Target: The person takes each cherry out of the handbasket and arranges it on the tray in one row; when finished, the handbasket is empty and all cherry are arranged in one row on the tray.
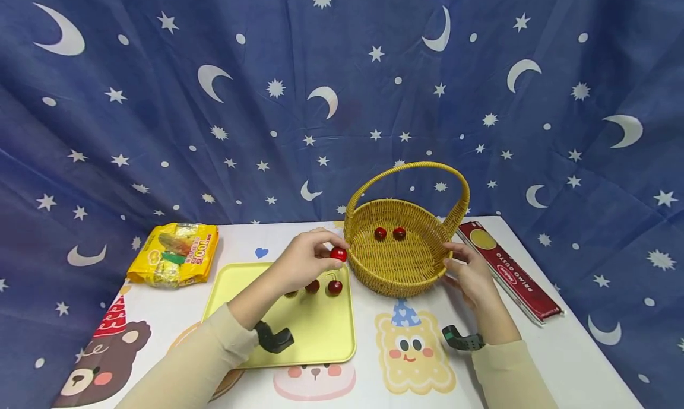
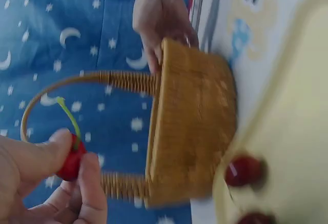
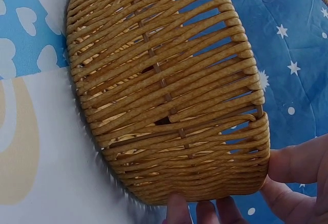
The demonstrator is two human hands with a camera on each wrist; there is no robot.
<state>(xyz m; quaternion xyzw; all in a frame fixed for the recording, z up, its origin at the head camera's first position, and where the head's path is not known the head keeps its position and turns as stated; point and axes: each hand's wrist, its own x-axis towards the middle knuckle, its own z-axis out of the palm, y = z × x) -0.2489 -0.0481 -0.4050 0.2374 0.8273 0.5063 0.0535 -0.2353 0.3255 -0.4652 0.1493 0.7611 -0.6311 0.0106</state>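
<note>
A person's left hand (image 1: 301, 257) pinches a red cherry (image 1: 338, 254) between thumb and fingers, more cherries (image 1: 335, 287) lying on a yellow tray (image 1: 326, 338) beneath them. The right hand (image 1: 470, 275) grips the rim of a wicker basket (image 1: 385, 285), two cherries (image 1: 399, 234) inside, left of its fingertips. A red packet (image 1: 513, 272) lies just right of those fingers, a yellow packet (image 1: 176, 254) well left of the left hand's.

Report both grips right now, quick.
Left grip: closed, pinching a red cherry.
Right grip: closed, holding the wicker basket at its side.
</note>
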